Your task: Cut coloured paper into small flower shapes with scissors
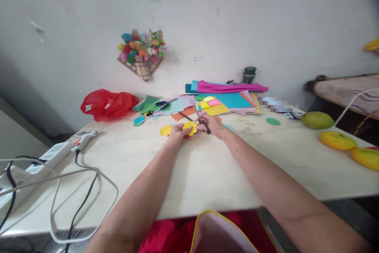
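Grip of the left hand [177, 132] pinches a yellow cutout [189, 127] with wavy edges, held near the middle of the pale surface [213, 174]. Fingers of the right hand [213, 124] are closed round the handles of the scissors [202, 120], whose blades stand apart and point to the far left. A second yellow piece [166, 130] sits just left of the left hand; whether it is held or lying loose, I cannot tell. Beyond the hands lie an orange sheet [179, 115], a stack of coloured sheets [233, 100] and a folded magenta sheet [231, 87]. To the far left is a red plastic bag [108, 105]; nearer, on the left, a white power strip [53, 156]. On the right, a green oval [272, 121] lies near a green fruit [317, 120].
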`<action>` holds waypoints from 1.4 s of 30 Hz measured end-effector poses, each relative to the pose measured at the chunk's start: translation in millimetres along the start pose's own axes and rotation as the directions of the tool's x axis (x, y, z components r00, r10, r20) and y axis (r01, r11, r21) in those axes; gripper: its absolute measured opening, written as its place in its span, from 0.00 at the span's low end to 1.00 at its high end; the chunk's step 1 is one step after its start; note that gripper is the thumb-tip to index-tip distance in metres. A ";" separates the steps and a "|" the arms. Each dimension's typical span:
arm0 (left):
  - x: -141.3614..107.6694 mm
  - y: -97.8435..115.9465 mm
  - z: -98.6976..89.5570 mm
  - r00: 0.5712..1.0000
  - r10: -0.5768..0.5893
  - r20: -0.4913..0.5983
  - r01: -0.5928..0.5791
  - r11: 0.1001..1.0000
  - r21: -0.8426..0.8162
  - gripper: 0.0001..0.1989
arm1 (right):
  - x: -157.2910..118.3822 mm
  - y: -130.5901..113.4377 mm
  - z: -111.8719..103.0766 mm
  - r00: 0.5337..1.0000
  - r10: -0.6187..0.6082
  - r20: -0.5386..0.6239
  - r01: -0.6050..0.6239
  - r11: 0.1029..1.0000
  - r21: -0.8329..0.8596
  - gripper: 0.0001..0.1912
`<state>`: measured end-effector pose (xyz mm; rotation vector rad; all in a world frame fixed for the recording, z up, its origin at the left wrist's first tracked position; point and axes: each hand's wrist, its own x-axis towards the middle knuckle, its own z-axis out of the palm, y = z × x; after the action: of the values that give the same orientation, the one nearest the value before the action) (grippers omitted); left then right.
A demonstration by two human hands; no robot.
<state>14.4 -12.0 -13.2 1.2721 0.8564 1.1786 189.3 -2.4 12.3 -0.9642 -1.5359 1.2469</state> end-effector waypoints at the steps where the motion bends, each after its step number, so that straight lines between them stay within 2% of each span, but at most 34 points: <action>1: 0.1 -0.3 0.0 1.000 -0.001 0.007 0.001 1.000 0.010 0.15 | 0.8 1.0 0.5 1.000 -0.009 0.001 0.009 1.000 0.013 0.16; 9: 1.0 -2.6 -0.8 0.999 -0.003 0.037 0.003 1.000 0.023 0.14 | 4.1 4.9 0.9 0.997 -0.072 0.016 0.071 0.996 0.058 0.15; 19: 0.9 1.7 0.1 1.000 -0.010 -0.008 0.011 0.999 0.035 0.19 | 3.7 2.8 -4.2 0.996 -0.091 -0.027 0.091 0.995 0.030 0.17; 21: 1.2 1.4 -0.9 1.000 0.006 -0.009 -0.006 1.000 0.023 0.19 | 2.7 1.7 -8.0 0.998 -0.065 0.008 0.065 0.998 -0.009 0.17; 24: 1.7 -0.3 -3.5 0.999 0.036 -0.025 -0.037 0.999 -0.025 0.19 | 0.3 -0.5 -14.1 0.992 0.025 0.126 -0.012 0.994 -0.106 0.17; 27: 2.5 -2.1 -5.7 0.997 0.048 -0.064 -0.053 0.996 -0.068 0.17 | -3.2 -4.5 -17.1 0.964 0.139 0.225 -0.084 0.968 -0.238 0.17; 30: 3.3 -2.4 -6.0 0.995 0.035 -0.095 -0.045 0.993 -0.113 0.16 | -7.1 -10.1 -16.1 0.939 0.213 0.270 -0.117 0.936 -0.333 0.17; 36: 3.8 -0.1 -4.4 0.989 0.009 -0.150 -0.037 0.983 -0.182 0.13 | -8.0 -11.3 -14.7 0.916 0.227 0.332 -0.069 0.903 -0.425 0.15; 42: 1.4 2.9 -3.8 0.997 -0.006 -0.078 -0.011 0.976 -0.219 0.12 | -6.3 -8.7 -17.9 0.909 0.222 0.353 -0.046 0.895 -0.443 0.13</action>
<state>10.6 -9.9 -10.7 1.0526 0.7582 1.2947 208.0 -5.1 21.2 -1.1626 -2.1587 1.2847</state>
